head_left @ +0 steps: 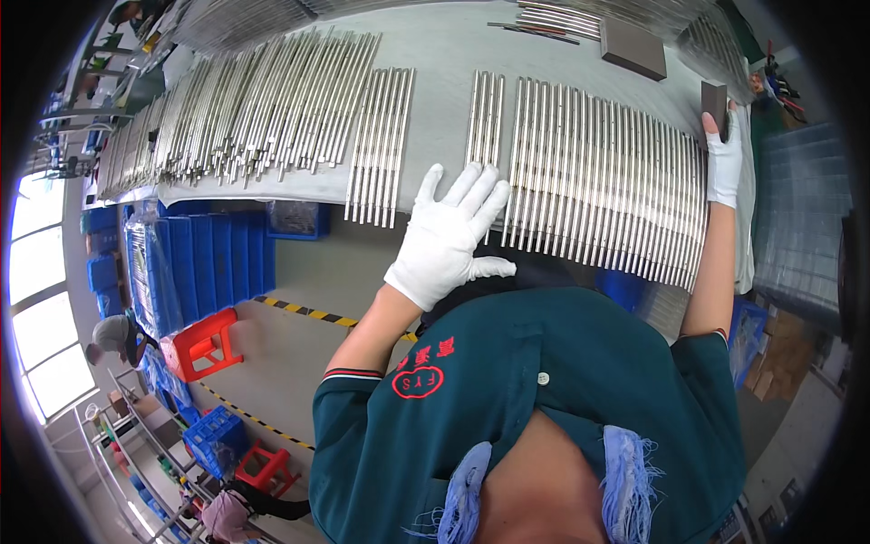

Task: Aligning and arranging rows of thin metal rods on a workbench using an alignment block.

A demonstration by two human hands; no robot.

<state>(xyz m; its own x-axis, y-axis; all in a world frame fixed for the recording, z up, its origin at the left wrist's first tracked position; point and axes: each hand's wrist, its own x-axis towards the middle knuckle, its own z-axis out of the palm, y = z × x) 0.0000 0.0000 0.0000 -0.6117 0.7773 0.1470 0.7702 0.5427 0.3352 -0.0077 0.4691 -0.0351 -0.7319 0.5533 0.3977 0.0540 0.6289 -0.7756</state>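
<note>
The wide row of rods lies across the bench! Just left of it, the left hand, grip open, fingers fanned over the near ends of a narrow bunch. At the row's right edge, the right hand, grip closed around a brown block! Beyond the row, a flat block.

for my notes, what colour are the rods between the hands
The rods are silver, clearest in the head view.
</note>
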